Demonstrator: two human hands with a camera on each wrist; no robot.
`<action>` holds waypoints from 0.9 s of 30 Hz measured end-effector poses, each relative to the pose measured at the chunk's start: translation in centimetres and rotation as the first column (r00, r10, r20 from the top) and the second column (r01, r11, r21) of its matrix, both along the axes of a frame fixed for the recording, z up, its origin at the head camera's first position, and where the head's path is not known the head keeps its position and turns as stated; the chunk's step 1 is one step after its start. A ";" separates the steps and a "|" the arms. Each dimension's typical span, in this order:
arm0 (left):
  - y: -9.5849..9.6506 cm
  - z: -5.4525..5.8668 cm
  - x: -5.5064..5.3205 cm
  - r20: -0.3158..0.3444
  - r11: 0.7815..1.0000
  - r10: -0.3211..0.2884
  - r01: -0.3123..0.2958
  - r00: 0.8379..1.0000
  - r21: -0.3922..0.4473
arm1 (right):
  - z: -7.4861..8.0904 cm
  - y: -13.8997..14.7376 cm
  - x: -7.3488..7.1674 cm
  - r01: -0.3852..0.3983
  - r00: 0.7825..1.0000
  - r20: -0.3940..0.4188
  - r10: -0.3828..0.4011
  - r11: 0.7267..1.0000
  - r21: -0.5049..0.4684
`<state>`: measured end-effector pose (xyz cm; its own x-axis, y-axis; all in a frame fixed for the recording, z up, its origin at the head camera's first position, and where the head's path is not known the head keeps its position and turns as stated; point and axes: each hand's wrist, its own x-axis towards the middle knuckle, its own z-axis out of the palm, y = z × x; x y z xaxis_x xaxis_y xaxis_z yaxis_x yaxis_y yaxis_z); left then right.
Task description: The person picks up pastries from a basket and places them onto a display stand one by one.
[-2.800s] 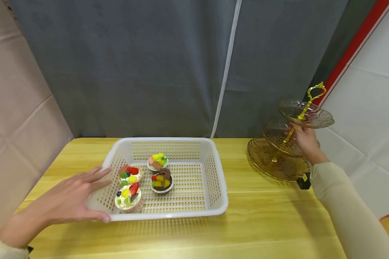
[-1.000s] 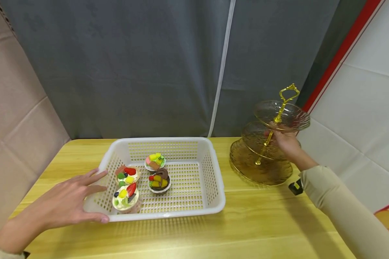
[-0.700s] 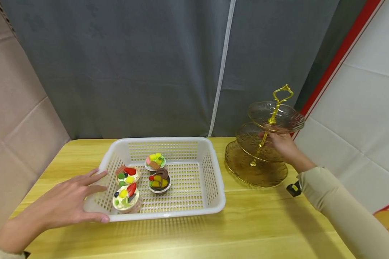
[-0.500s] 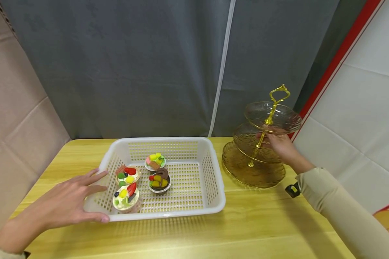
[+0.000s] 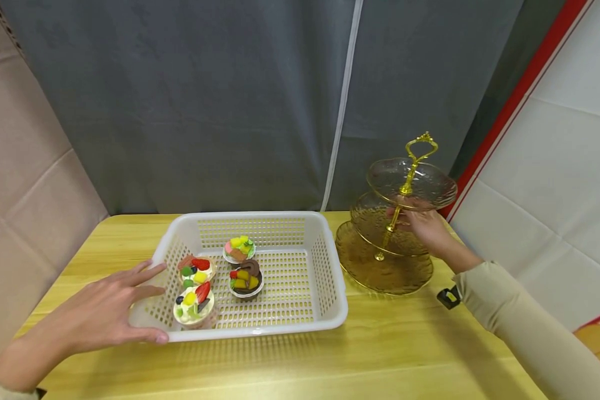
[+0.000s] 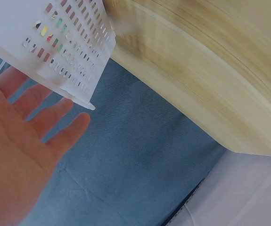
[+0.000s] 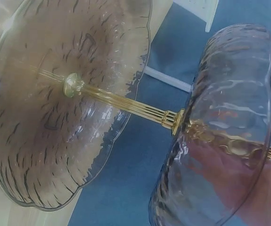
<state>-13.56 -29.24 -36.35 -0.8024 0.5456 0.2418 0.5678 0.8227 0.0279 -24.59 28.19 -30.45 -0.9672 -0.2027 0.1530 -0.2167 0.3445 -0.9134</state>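
Note:
My right hand (image 5: 427, 230) grips the gold post of a three-tier cake stand (image 5: 385, 275), between the top and middle plates. Its ribbed amber glass plates have gold rims and bear nothing. Through the glass in the right wrist view, the fingers are partly blurred around the post (image 7: 130, 106). Whether the base touches the table I cannot tell. My left hand (image 5: 107, 311) lies spread at the left end of a white plastic basket (image 5: 300, 329), fingers extended by its rim. Inside, cream cupcakes with fruit (image 5: 195, 304), a chocolate cupcake (image 5: 246, 280) and a fruit-topped cupcake (image 5: 240, 250) sit toward the left.
The pale wooden table (image 5: 290, 366) runs beneath everything. A grey curtain (image 5: 205, 111) hangs behind it, with light panels at both sides. The stand's bottom plate is close beside the basket's right end. A small black device (image 5: 449, 297) is at the right cuff.
My right hand has moved the cake stand leftward, from the table's right end to close beside the basket. The left hand and the cupcakes have stayed in place.

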 end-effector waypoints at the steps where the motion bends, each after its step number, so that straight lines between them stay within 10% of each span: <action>1: 0.0 0.0 0.0 0.000 1.000 0.001 -0.001 1.000 0.000 | 0.0 -0.1 0.0 -0.004 1.000 0.001 0.004 1.000 0.003; 17: -0.1 0.0 0.1 0.009 1.000 0.014 -0.015 1.000 0.010 | -0.1 -1.3 0.4 -0.007 1.000 0.003 0.007 0.998 0.055; 22: -0.1 0.0 0.2 0.012 1.000 0.013 -0.013 1.000 0.011 | 0.2 -1.5 1.0 0.087 0.996 0.001 -0.093 0.929 0.361; 27: 0.0 0.0 0.1 0.022 1.000 0.015 -0.015 1.000 0.004 | 0.1 -1.9 2.5 0.226 0.970 -0.191 -0.148 0.834 0.503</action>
